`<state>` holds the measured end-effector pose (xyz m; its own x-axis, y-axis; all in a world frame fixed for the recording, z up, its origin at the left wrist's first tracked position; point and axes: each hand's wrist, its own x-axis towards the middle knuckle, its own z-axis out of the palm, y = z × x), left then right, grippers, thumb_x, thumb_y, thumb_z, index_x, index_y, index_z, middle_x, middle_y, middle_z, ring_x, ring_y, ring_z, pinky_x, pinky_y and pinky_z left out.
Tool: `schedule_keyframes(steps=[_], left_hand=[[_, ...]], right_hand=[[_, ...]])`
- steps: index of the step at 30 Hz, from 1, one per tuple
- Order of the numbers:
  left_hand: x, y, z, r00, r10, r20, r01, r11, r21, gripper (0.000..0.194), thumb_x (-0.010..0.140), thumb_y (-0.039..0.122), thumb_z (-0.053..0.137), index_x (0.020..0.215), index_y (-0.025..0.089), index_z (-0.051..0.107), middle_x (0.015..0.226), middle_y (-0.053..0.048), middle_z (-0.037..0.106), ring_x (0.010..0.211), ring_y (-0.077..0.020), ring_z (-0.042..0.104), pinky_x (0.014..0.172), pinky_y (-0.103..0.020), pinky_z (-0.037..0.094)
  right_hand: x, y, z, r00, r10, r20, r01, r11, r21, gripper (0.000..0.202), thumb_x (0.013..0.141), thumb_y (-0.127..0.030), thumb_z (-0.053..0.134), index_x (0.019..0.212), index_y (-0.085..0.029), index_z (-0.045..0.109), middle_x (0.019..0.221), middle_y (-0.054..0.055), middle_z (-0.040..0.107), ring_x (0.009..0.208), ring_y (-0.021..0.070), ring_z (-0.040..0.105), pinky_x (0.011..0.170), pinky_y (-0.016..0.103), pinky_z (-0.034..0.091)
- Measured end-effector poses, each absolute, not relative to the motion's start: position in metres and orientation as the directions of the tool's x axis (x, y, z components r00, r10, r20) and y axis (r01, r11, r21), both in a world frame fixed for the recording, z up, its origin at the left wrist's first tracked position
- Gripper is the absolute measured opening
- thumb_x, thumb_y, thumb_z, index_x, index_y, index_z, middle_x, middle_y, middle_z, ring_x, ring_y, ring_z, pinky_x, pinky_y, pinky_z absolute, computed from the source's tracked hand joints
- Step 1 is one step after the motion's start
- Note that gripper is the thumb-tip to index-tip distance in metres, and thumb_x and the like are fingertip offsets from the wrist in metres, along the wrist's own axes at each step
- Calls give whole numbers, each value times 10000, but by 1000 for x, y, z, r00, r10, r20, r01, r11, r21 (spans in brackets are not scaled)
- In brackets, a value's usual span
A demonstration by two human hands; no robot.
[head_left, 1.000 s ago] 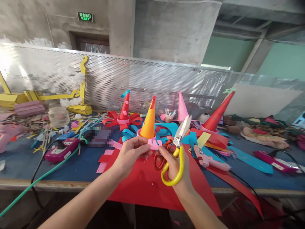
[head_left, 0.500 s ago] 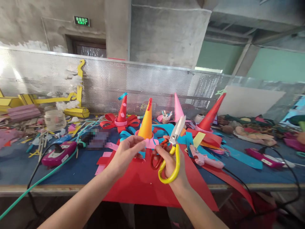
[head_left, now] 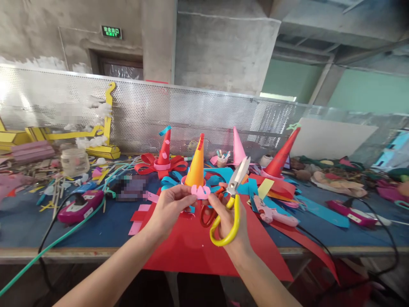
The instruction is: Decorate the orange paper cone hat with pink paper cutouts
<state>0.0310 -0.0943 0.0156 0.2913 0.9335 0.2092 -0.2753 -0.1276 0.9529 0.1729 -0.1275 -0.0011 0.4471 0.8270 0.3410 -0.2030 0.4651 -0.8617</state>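
Note:
A small pink paper cut-out with slits and rounded lobes is pinched at its left end by my left hand. My right hand grips a pair of scissors with one yellow and one red handle loop. Their slightly parted blades point up and away from the paper. The thumb and a finger of that hand are at the cut-out's right end; whether they pinch it I cannot tell. Just behind the cut-out stands a yellow-orange paper cone with a pink band at its base. A large red sheet lies beneath both hands.
Behind are two red cones and a pink cone. A pink glue gun lies to the right. Purple power strips with cables sit at both sides. Blue paper strips and scraps cover much of the table.
The pink cut-out has tilted, and its slits and lobes now show more plainly. Both hands stay almost in place, with the scissors still in the right one. The view has shifted slightly.

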Motion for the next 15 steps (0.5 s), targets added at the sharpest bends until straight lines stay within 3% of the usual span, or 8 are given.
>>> schedule_keyframes(steps=[10, 15], left_hand=[[21, -104, 21, 318, 913, 257, -234, -187, 954, 251, 804, 344, 663, 682, 126, 640, 615, -21, 636, 565, -90, 558, 543, -191, 426], [19, -106, 22, 266, 931, 252, -257, -184, 949, 291, 828, 389, 619, 686, 135, 624, 632, -19, 630, 564, -104, 572, 539, -207, 414]], right_hand=[[168, -126, 1, 381, 828, 411, -157, 496, -854, 388, 791, -328, 752, 1108, -245, 545, 631, -52, 684, 477, 145, 624, 470, 260, 527], [171, -125, 0, 425, 808, 407, -144, 504, -851, 475, 776, -329, 769, 1181, -258, 532, 669, -51, 692, 534, 164, 664, 482, 263, 541]])
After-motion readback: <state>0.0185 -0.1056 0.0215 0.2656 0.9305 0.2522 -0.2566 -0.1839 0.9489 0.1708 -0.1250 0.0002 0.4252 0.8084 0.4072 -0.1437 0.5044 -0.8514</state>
